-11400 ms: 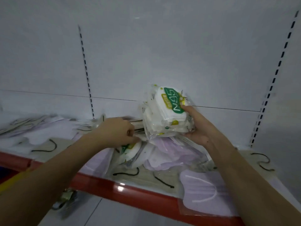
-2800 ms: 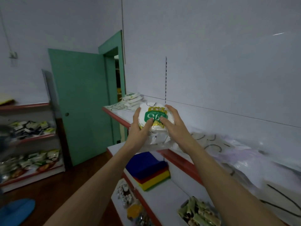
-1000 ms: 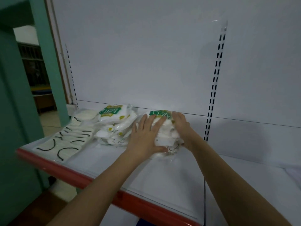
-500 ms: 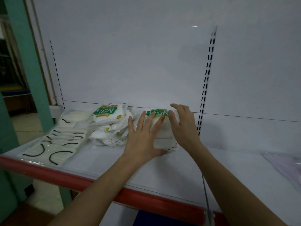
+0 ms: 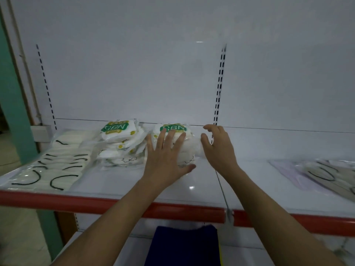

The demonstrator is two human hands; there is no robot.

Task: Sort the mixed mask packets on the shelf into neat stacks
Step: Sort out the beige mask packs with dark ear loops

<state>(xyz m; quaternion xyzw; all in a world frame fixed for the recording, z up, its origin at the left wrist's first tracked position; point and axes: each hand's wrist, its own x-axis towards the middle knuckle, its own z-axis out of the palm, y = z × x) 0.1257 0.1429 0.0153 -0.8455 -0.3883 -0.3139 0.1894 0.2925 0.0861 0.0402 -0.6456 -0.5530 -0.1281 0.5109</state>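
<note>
Half a second earlier both hands flanked the right N95 stack [image 5: 173,143] closely; now the right hand [image 5: 218,148] had drawn a little off to the right, its grip released, fingers loosely bent and apart from the packets. The left hand [image 5: 167,158] lay flat against the front of that stack, fingers straight, its grip also released. I judged the stack set down and being squared up, so this batch was nearly done.

Two stacks of N95 packets stood at the far part of the shelf [image 5: 192,189], the left N95 stack [image 5: 120,143] just beside the right one. Flat packets with black ear loops [image 5: 55,169] lay in rows at the left end; their number could not be told. At the right end lay a loose heap of unsorted packets [image 5: 315,175], apparently yet to be sorted.
</note>
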